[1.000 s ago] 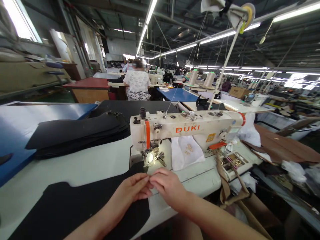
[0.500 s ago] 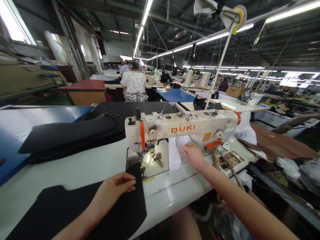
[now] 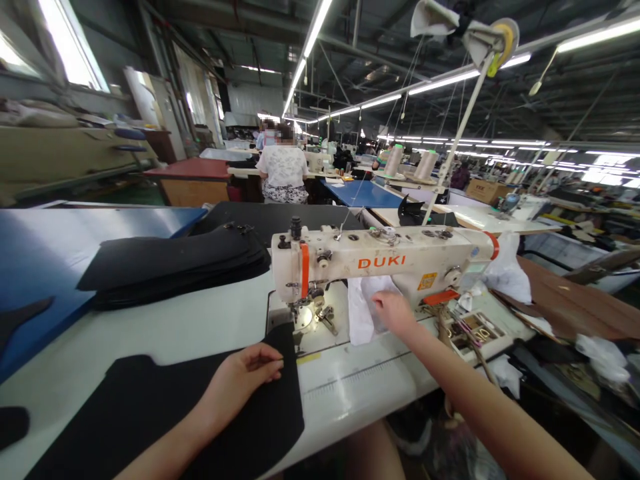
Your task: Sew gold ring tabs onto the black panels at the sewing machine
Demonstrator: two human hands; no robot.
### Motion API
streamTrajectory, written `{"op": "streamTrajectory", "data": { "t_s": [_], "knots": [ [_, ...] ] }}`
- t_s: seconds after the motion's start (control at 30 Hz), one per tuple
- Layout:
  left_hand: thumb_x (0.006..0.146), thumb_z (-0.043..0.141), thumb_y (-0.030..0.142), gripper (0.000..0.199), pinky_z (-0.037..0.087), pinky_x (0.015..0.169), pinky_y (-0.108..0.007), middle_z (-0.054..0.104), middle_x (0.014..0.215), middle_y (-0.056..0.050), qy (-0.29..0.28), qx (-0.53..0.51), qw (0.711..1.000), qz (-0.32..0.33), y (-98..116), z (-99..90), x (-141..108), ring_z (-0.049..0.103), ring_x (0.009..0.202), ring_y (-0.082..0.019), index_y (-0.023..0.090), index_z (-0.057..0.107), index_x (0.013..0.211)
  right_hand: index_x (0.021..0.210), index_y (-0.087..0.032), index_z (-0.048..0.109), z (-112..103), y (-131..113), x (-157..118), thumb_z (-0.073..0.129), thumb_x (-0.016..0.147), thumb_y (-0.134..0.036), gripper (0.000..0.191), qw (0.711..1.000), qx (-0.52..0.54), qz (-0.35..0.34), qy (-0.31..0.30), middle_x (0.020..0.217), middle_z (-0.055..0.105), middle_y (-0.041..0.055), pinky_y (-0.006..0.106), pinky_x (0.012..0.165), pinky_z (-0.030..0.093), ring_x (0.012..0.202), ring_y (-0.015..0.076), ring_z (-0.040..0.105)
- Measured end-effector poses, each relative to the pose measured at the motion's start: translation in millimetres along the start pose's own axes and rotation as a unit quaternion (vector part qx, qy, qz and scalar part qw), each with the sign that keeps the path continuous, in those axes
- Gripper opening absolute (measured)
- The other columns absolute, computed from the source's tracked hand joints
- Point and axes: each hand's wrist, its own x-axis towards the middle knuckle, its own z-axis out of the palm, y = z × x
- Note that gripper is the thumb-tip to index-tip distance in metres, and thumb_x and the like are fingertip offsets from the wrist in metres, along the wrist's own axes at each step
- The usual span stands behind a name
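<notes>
My left hand [image 3: 255, 368] rests over a large flat black fabric panel [image 3: 245, 427], its thumb and fingertips pinched together. Whatever they pinch is too small to make out. One corner of the panel lies just before the needle area of a white DUKI sewing machine [image 3: 340, 263]. Under the machine's arm, my right hand [image 3: 395, 312] is closed with fingers curled, in front of a white, thin, bag-like sheet [image 3: 360, 320]. The fingertips are partly hidden, so I cannot tell what they grip. A metal guide [image 3: 327, 320] sits on the bed beside the presser foot.
A stack of black panels [image 3: 170, 267] lies behind the left side of the table. At the right stand a small parts tray [image 3: 477, 333] and a brown sheet of material [image 3: 565, 287]. Thread cones [image 3: 395, 161] rise behind the machine. A co-worker [image 3: 283, 167] sits further back.
The view has turned slightly left, so everything appears shifted right. Both hands keep nearly the same pose and place at the machine.
</notes>
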Motion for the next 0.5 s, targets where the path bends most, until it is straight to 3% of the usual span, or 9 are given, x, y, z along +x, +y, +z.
{"op": "streamTrajectory", "data": {
  "t_s": [0.1,0.17,0.27,0.3,0.33,0.4,0.5],
  "knots": [
    [0.057,0.071,0.04,0.025,0.051,0.062,-0.028,0.067,0.06,0.0,-0.011,-0.024,1.0,-0.002,3.4,1.9,-4.8,0.065,0.063,-0.019,0.019,0.065,0.068,0.097,-0.015,0.066,2.2,-11.0,-12.0,0.054,0.09,-0.032,0.022,0.995,0.097,-0.001,0.0,0.094,0.069,0.0068,0.031,0.072,0.056,0.079,0.0163,0.066],
    [0.059,0.07,0.037,0.022,0.05,0.064,-0.028,0.068,0.062,0.0,-0.023,-0.054,0.998,0.004,9.3,6.4,-10.1,0.065,0.064,-0.018,0.018,0.065,0.069,0.094,-0.015,0.069,6.1,-23.8,-27.6,0.057,0.085,-0.037,0.026,0.974,0.225,0.017,-0.017,0.087,0.073,0.0075,0.031,0.071,0.056,0.077,0.0181,0.069],
    [0.062,0.069,0.034,0.02,0.049,0.067,-0.028,0.069,0.064,-0.001,-0.045,-0.101,0.994,0.016,21.0,16.7,-18.0,0.064,0.065,-0.017,0.017,0.065,0.072,0.089,-0.016,0.072,10.9,-46.9,-53.1,0.072,0.071,-0.043,0.032,0.86,0.493,0.107,-0.083,0.083,0.074,0.0081,0.034,0.075,0.056,0.078,0.0207,0.07],
    [0.062,0.07,0.033,0.02,0.049,0.067,-0.028,0.068,0.064,0.0,-0.048,-0.113,0.992,0.018,24.6,20.2,-20.2,0.064,0.065,-0.016,0.017,0.065,0.072,0.086,-0.017,0.073,11.6,-54.5,-59.7,0.075,0.067,-0.043,0.033,0.825,0.541,0.13,-0.102,0.082,0.074,0.0081,0.034,0.076,0.056,0.077,0.021,0.07],
    [0.063,0.07,0.033,0.019,0.049,0.066,-0.028,0.068,0.062,0.0,-0.048,-0.124,0.991,0.019,27.6,23.4,-22.1,0.063,0.063,-0.016,0.017,0.064,0.072,0.084,-0.017,0.073,11.8,-61.6,-64.8,0.077,0.064,-0.042,0.032,0.808,0.561,0.14,-0.115,0.081,0.074,0.0077,0.034,0.076,0.055,0.076,0.0208,0.07],
    [0.063,0.07,0.032,0.018,0.048,0.065,-0.027,0.067,0.06,0.001,-0.043,-0.137,0.989,0.023,31.6,27.9,-25.4,0.063,0.061,-0.015,0.017,0.064,0.072,0.081,-0.018,0.075,11.3,-73.6,-70.6,0.078,0.063,-0.041,0.029,0.806,0.563,0.131,-0.126,0.077,0.074,0.0069,0.032,0.073,0.055,0.073,0.0201,0.069],
    [0.064,0.07,0.03,0.016,0.048,0.065,-0.027,0.067,0.062,0.001,-0.043,-0.144,0.988,0.032,33.5,29.8,-29.1,0.062,0.062,-0.015,0.016,0.065,0.072,0.077,-0.021,0.076,9.5,-85.3,-72.6,0.075,0.066,-0.04,0.022,0.835,0.534,0.082,-0.106,0.075,0.074,0.0051,0.029,0.069,0.056,0.071,0.0193,0.068]
  ]
}}
